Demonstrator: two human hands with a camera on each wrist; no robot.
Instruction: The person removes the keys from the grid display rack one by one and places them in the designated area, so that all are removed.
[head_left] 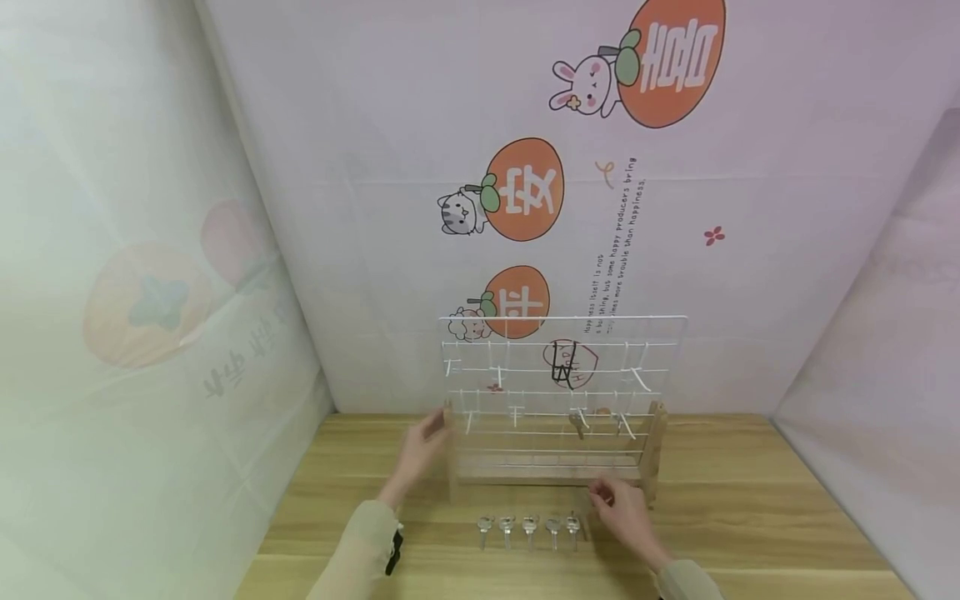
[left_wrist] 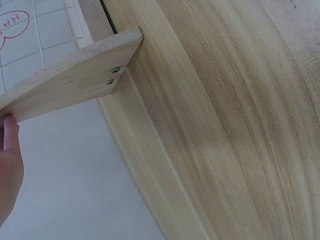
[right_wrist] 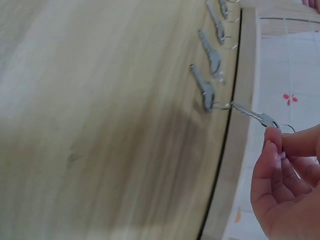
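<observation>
A white wire grid rack (head_left: 562, 317) with wooden side posts stands on the wooden table. At its left side my left hand (head_left: 425, 446) holds the left wooden post (left_wrist: 75, 82); most of that hand lies outside the left wrist view. Low in front of the rack, my right hand (head_left: 621, 510) pinches a silver key (right_wrist: 262, 118) near its ring between thumb and fingers. Several more silver keys (head_left: 529, 525) with small rings lie in a row on the table, left of the right hand. One key (head_left: 576, 426) hangs from a lower hook of the rack.
White hooks (head_left: 498, 375) and a black hook piece (head_left: 562, 363) sit on the grid. The rack's wooden base bar (right_wrist: 220, 185) runs along behind the row of keys. A printed white cloth (head_left: 375, 250) stands behind the table (head_left: 742, 483) and at its sides.
</observation>
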